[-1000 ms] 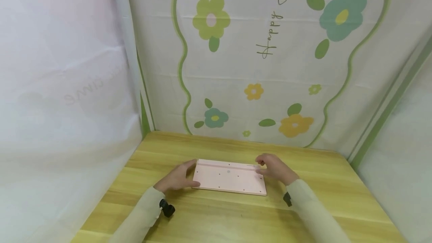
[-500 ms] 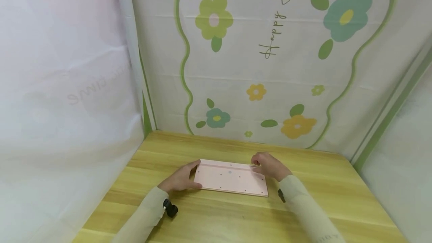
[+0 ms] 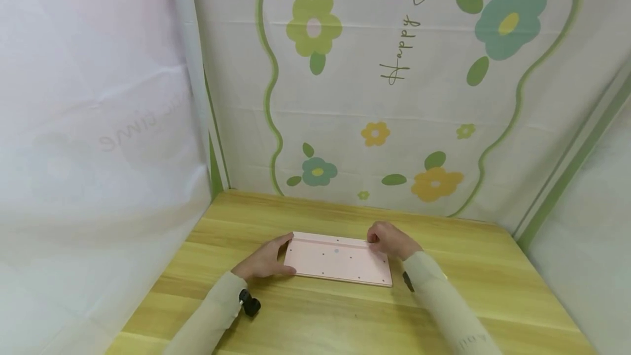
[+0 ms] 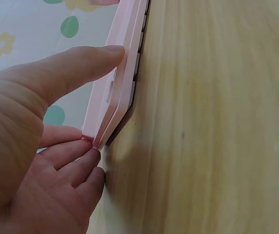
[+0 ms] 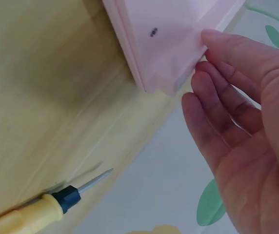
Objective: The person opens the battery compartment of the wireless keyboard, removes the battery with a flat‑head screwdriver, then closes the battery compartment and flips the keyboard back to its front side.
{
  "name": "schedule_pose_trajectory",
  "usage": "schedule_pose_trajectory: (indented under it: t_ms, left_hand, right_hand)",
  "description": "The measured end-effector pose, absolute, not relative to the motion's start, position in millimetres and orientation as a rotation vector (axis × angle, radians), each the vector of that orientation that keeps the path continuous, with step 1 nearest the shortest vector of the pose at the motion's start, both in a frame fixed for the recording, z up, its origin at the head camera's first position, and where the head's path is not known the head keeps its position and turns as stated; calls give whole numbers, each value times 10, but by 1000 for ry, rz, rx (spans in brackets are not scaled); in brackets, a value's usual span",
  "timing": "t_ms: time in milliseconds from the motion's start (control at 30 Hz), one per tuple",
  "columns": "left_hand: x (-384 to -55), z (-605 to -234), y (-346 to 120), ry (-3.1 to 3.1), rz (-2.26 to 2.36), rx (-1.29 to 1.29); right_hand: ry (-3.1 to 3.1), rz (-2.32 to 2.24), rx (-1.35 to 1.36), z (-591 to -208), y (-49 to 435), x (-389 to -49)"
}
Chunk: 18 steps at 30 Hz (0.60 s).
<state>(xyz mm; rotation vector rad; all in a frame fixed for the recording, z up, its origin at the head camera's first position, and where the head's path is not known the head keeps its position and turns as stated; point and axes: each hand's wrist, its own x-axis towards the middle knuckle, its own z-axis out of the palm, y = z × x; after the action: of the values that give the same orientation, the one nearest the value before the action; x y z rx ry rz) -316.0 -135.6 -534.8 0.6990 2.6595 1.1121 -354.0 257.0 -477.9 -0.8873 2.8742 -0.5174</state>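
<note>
A pink keyboard (image 3: 315,262) lies face down on the table, its flat back with several small screw holes turned up. Dark-sided keys show beneath its edge in the left wrist view. My left hand (image 3: 263,261) holds the left end, thumb on the near edge (image 4: 122,61) and fingertips at the far corner. At the far right edge my right hand (image 3: 393,241) pinches the raised ridge, thumb on top and fingers behind, as the right wrist view (image 5: 237,87) shows. The keyboard's right far corner is partly hidden by this hand in the head view.
A screwdriver (image 5: 37,212) with a yellow handle and black collar lies on the wood-grain table (image 3: 315,322) beside the right hand, mostly hidden behind the sleeve in the head view. A flowered white cloth (image 3: 345,97) stands behind the table, with more cloth at both sides.
My right hand has shifted left along the keyboard's far edge and closed its fingers there. The left hand keeps its hold on the left end; the keyboard stays on the table.
</note>
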Motion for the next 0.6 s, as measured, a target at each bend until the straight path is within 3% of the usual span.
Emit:
schedule_pose_trajectory:
  t_ms: [600]
  left_hand:
    - [-3135, -5299, -1341, 2653, 1084, 698]
  right_hand:
    - [2590, -674, -383, -4581, 2511, -3832]
